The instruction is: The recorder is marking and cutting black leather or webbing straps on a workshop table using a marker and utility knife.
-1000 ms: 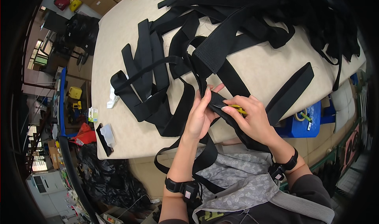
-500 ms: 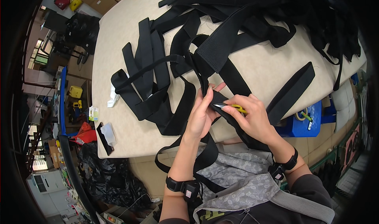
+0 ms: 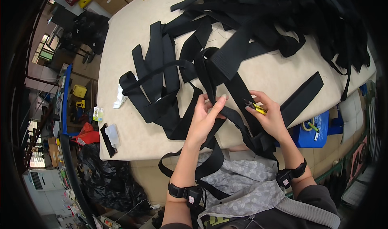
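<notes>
A long black fabric strap (image 3: 233, 116) runs through my left hand (image 3: 208, 118), the thumb pressing it against the curled fingers. My right hand (image 3: 266, 114) holds small yellow thread snips (image 3: 258, 107), their dark pointed blades aimed left. A gap separates the snips from the strap in my left hand. From there the strap sags over the table's near edge toward my lap. Just beyond both hands, a wide black band (image 3: 228, 57) lies folded among other straps.
A cream-topped table (image 3: 121, 63) carries a large tangle of black straps (image 3: 283, 11) at the far right. More straps (image 3: 155, 67) lie left of my hands, and one loop (image 3: 303, 95) to the right. A blue stool (image 3: 313, 132) with tape stands by the right edge.
My right hand has drawn the snips away from the strap, up and to the right. My left hand keeps its hold on the strap. The view has shifted slightly.
</notes>
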`<state>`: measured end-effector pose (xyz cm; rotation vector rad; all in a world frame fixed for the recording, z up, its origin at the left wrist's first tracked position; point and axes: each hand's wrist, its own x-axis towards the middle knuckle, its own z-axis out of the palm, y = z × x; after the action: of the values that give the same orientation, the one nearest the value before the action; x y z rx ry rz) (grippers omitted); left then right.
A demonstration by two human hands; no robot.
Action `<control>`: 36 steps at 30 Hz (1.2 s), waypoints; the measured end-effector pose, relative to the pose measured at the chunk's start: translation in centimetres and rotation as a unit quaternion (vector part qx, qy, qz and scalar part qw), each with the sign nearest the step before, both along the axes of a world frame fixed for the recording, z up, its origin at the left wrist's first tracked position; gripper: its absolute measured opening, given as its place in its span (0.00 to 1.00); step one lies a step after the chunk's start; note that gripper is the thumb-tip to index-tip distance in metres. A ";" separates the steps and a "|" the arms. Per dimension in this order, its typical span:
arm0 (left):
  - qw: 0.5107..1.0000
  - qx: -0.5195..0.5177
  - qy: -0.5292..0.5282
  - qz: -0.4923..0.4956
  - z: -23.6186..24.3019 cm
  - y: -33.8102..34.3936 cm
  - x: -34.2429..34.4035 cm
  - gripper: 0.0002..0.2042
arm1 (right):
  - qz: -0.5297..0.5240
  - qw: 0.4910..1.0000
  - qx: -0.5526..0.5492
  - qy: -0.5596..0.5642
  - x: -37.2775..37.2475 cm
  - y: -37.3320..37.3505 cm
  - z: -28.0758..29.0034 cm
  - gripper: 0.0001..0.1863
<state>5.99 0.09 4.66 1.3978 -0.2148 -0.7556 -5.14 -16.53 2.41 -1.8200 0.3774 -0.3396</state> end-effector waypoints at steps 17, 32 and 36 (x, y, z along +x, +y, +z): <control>0.966 -0.183 0.181 -0.031 2.3 1.2 1.6 0.12 | -0.035 0.909 -0.333 -0.247 3.5 -1.2 4.1 0.31; 0.940 -0.254 0.228 -0.025 1.2 1.4 0.2 0.16 | 0.075 0.943 -0.185 -0.266 5.3 -0.1 2.0 0.17; 0.934 -0.251 0.255 0.009 0.5 1.6 0.0 0.14 | 0.036 0.926 -0.212 -0.309 5.2 1.8 2.0 0.14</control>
<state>5.95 1.74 5.17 0.6883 0.0172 -0.9448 0.06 -14.72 4.36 -2.0133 -0.2242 -0.9708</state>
